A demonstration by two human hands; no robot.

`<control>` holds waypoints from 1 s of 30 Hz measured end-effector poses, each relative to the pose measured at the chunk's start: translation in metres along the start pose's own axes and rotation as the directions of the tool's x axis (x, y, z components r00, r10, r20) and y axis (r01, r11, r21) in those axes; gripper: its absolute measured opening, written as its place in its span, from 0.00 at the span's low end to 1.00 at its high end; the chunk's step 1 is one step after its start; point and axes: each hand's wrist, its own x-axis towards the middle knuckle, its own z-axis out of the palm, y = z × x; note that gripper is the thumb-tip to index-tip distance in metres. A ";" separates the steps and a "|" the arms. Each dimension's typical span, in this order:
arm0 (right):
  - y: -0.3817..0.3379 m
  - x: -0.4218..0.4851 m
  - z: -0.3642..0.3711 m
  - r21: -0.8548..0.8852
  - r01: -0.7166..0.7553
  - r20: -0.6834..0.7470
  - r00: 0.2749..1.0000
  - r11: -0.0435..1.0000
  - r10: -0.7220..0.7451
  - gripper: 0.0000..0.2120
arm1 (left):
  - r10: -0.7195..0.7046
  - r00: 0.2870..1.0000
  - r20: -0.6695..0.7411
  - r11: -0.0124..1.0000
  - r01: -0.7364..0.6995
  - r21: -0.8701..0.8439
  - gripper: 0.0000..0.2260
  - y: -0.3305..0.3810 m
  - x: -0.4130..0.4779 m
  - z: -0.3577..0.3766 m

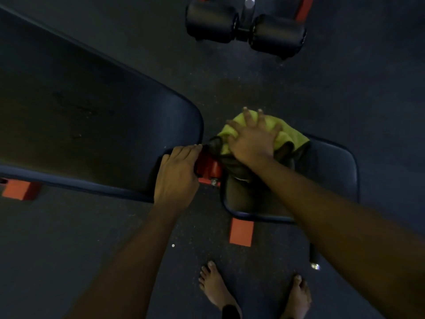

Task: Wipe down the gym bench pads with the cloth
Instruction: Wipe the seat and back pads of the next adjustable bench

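A yellow cloth (287, 132) lies on the far edge of the small dark seat pad (333, 171). My right hand (250, 139) presses flat on the cloth with its fingers spread. The long dark back pad (92, 125) stretches off to the upper left. My left hand (177, 173) rests on the near end of that back pad, fingers bent over its edge by the red hinge bracket (210, 168) between the two pads.
Two black foam roller pads (243, 28) on a red frame stand at the top. Red frame feet show on the dark rubber floor (241, 232) and at far left (20, 189). My bare feet (253, 293) stand just below the seat pad.
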 end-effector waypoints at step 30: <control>0.175 -0.103 0.007 0.229 -0.264 -0.039 0.959 0.937 0.280 0.28 | -0.473 0.866 0.162 0.786 0.497 -0.366 0.21 0.106 -0.034 0.064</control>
